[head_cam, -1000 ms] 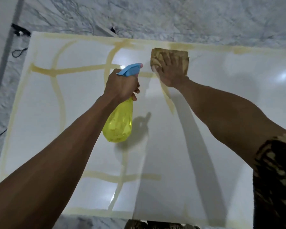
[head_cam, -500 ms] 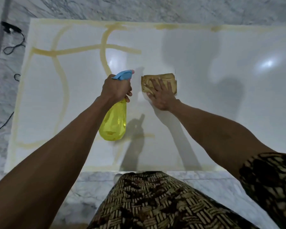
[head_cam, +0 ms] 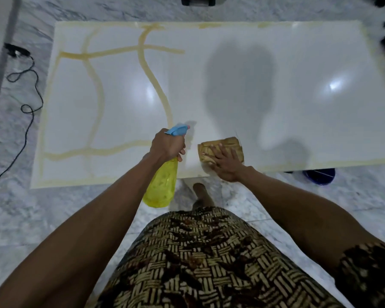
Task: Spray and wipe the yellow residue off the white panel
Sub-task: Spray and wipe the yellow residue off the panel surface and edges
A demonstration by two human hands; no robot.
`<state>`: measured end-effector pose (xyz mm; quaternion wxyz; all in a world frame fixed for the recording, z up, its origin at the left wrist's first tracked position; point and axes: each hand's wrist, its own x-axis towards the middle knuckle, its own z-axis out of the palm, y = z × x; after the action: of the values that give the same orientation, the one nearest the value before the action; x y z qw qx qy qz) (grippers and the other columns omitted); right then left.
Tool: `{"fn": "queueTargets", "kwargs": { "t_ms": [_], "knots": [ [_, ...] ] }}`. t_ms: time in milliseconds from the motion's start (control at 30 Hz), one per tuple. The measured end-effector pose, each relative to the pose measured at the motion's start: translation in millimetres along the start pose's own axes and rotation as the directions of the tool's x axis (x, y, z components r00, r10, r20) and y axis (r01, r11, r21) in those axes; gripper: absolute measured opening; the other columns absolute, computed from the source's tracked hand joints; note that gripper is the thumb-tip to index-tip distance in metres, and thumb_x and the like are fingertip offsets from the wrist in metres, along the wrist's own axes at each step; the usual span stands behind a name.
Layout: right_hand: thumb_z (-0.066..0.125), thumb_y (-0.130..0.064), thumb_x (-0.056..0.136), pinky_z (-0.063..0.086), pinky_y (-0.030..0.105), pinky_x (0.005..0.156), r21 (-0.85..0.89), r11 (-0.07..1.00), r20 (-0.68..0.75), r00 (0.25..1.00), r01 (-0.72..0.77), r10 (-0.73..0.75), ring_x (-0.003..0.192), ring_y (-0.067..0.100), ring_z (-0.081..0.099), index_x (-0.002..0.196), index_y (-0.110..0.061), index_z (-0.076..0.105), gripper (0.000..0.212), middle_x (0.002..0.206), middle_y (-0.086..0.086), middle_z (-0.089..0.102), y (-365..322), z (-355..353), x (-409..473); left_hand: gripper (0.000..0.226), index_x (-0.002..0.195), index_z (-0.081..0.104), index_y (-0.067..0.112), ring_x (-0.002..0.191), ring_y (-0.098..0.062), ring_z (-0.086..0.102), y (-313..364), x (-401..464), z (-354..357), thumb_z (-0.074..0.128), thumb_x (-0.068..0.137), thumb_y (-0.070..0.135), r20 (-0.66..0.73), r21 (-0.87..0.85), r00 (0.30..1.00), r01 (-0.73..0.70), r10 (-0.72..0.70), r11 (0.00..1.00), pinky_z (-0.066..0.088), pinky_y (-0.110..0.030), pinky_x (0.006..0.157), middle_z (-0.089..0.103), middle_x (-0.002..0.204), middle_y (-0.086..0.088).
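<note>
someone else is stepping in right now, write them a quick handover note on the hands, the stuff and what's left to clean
Left hand: grips the neck of the yellow plastic spray bottle with the blue trigger head, nozzle pointing over the panel.
Right hand: fingers spread flat, pressing the folded tan cloth onto the glossy white panel close to its near edge.
Done: the panel's right half looks clean apart from faint yellow along its edges.
Left: the yellow residue lines across the left half, a grid of curved strokes plus the border streaks, and the faint yellow strip along the far edge.
</note>
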<state>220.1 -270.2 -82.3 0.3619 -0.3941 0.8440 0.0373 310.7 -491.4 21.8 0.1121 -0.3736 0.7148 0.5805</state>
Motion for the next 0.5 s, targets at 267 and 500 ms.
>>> {"fn": "queueTargets", "kwargs": {
  "t_ms": [267,500],
  "knots": [
    [0.034,-0.068,0.096,0.017,0.040,0.117,0.480,0.866,0.195,0.979,-0.141,0.051,0.144,0.021,0.030,0.146,-0.033,0.045,0.062,0.156,-0.005,0.036,-30.7,-63.5,-36.5,0.044,0.133,0.072,0.033,0.068,-0.027,0.073,-2.7,-38.2,-23.6,0.049,0.098,0.017,-0.024,0.001,0.997,-0.067,0.067,0.998,0.057,-0.031,0.054,0.070,0.083,-0.011],
    [0.030,-0.048,0.106,0.044,0.043,0.102,0.853,0.521,-0.006,0.999,0.023,-0.035,0.121,0.027,0.054,0.141,-0.007,0.044,0.055,0.132,0.008,0.054,-83.9,-165.2,-21.5,0.041,0.134,0.071,0.030,0.070,-0.032,0.077,32.6,-41.2,-70.6,0.050,0.100,0.020,-0.141,0.040,0.978,-0.152,0.156,0.988,0.060,-0.032,0.058,0.076,0.087,-0.012]
  ]
}}
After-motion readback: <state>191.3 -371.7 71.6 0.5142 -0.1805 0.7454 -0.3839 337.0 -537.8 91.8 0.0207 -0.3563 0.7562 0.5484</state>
